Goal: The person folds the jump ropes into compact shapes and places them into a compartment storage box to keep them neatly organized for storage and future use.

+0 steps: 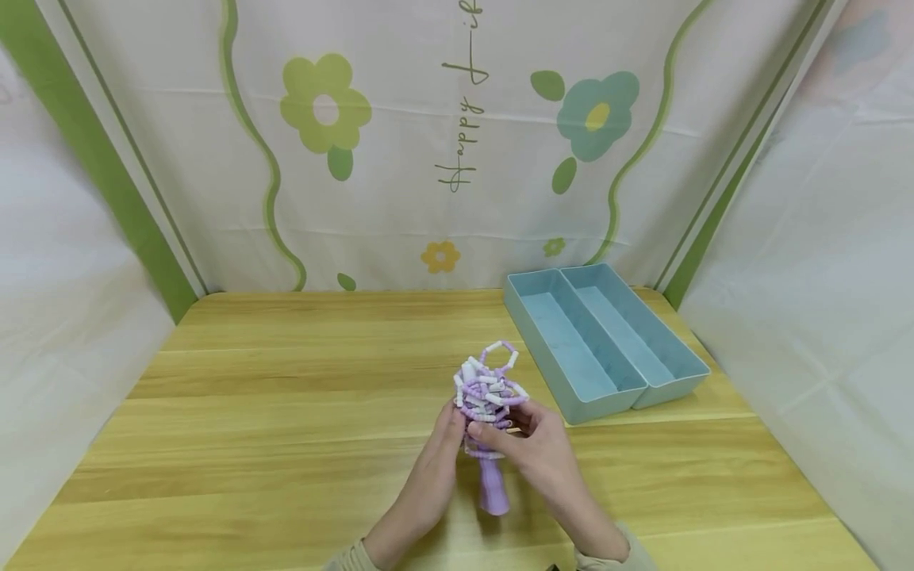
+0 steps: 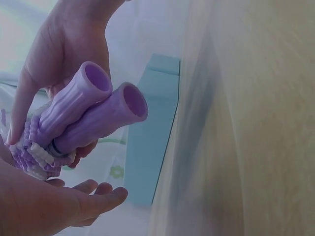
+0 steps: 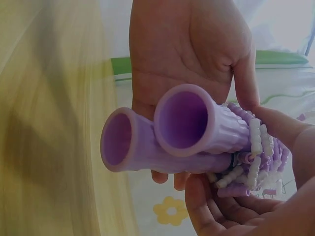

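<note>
A beaded jump rope point(image 1: 487, 390), purple and white, is bundled into a tangle between the two hands. Its two purple handles point(image 2: 101, 118) lie side by side, hollow ends toward the person; in the head view only one shows clearly. My right hand point(image 1: 548, 454) grips the bundle, thumb on top and fingers curled around the far side. Against the left side of the bundle rests my left hand point(image 1: 432, 469), its fingers fairly straight. In the right wrist view the left palm point(image 3: 192, 49) faces the handles, and its fingers pass behind them.
A pale blue two-compartment tray point(image 1: 564, 396) stands at the back right of the wooden table point(image 1: 250, 412). White curtains with flower prints point(image 1: 400, 159) enclose the back and both sides.
</note>
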Action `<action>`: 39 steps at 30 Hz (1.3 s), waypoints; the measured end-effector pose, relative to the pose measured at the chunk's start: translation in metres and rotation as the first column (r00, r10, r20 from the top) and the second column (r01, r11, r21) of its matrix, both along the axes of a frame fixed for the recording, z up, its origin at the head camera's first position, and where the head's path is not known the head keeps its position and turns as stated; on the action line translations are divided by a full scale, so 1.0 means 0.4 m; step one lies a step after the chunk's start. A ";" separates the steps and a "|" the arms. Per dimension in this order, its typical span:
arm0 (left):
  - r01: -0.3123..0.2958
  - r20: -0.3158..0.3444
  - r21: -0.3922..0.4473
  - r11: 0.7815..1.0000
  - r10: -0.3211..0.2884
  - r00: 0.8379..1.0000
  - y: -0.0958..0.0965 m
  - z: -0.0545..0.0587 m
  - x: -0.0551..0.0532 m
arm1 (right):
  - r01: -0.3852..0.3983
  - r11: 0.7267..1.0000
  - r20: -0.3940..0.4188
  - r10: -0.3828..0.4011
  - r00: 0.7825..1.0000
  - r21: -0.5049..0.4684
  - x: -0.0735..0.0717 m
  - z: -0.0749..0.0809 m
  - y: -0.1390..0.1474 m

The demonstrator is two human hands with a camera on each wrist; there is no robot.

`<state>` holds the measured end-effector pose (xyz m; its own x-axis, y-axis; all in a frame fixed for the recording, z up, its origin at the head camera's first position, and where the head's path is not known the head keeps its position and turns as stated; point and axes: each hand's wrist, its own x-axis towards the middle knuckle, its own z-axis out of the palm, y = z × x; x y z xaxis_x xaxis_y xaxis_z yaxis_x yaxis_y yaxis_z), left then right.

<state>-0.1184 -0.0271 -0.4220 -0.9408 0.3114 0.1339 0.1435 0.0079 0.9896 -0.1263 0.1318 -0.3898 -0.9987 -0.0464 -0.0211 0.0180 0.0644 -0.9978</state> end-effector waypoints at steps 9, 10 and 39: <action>-0.048 -0.035 -0.003 0.999 0.048 0.998 -0.011 0.010 -0.010 | 0.056 0.998 -0.014 -0.056 0.998 0.035 -0.007 0.005 0.015; -0.058 -0.042 -0.001 0.998 0.058 0.997 -0.012 0.012 -0.011 | 0.065 0.997 -0.020 -0.064 0.998 0.036 -0.010 0.006 0.017; -0.305 -0.213 -0.305 0.902 0.248 0.945 -0.150 0.041 -0.046 | 0.244 0.946 -0.115 -0.224 0.968 0.213 -0.098 0.080 0.157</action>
<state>-0.1366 -0.0871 -0.4056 -0.9685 0.0952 0.2299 0.2488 0.3918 0.8858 -0.1656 0.1947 -0.3580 -0.9792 0.1844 0.0844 -0.0278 0.2906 -0.9564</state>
